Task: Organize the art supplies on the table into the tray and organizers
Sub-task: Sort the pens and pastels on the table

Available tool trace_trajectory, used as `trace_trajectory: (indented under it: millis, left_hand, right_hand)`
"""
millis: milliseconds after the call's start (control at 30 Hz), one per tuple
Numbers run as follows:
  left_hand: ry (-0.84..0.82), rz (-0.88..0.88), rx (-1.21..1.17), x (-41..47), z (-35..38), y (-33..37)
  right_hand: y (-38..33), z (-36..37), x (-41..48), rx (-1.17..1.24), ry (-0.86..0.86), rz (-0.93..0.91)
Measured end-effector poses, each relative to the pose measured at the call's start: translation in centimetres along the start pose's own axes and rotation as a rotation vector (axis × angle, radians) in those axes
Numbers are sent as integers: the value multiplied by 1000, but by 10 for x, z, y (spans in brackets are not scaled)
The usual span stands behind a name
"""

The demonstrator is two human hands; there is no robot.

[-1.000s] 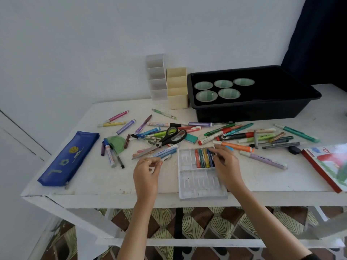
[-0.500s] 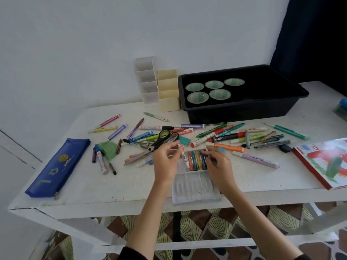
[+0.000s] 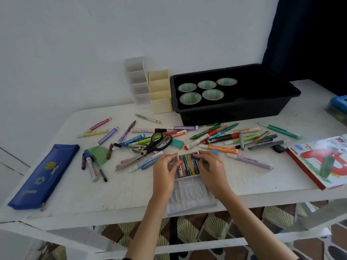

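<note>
At the table's (image 3: 75,194) six o'clock edge sits the clear crayon tray (image 3: 191,203). The left hand (image 3: 163,173) curls against the crayons' (image 3: 189,166) nine o'clock side, grip unclear. The right hand (image 3: 211,170) presses fingertips on their twelve o'clock ends.

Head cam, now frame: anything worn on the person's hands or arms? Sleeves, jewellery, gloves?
Both forearms are bare as far as the frame shows. The left hand wears a thin gold-coloured ring on one finger. The right hand shows no ring, watch or glove.
</note>
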State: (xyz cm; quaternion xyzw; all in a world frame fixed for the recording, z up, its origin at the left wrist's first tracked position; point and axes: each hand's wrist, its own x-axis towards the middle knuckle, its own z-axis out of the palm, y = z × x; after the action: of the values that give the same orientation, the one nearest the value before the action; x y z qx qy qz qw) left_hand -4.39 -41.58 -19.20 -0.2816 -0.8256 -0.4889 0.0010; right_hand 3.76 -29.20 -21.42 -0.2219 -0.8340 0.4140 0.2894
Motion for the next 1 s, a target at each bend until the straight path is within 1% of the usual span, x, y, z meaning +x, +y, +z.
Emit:
trace_trajectory:
  millis: [200, 333, 500, 633, 733, 800, 833, 900, 967, 1000]
  left_hand:
    - [-101, 111, 173, -11, -3, -9]
    - [-82, 94, 278, -10, 1, -18]
    - [-61, 101, 207, -10, 3, -18]
    - [-115, 80, 253, -3, 2, -15]
    - [-118, 85, 285, -2, 2, -12]
    - [-70, 106, 283, -5, -1, -10]
    - [-16, 101, 264, -7, -3, -9]
    - [148, 53, 238, -11, -9, -10]
    - [297, -10, 317, -11, -18, -17]
    - [331, -49, 373, -10, -22, -22]
  right_hand:
    - [1, 1, 0, -12, 9, -12]
    - [2, 3, 0, -10, 19, -8]
    - [2, 5, 1, -7, 30, 19]
    - [1, 7, 1, -20, 55, 24]
    - [1, 7, 2, -10, 68, 37]
    - [3, 7, 2, -3, 66, 31]
    - [4, 6, 3, 0, 65, 29]
    - [5, 6, 2, 12, 62, 30]
    - [6, 6, 2, 16, 63, 21]
    - [6, 6, 2, 12, 65, 16]
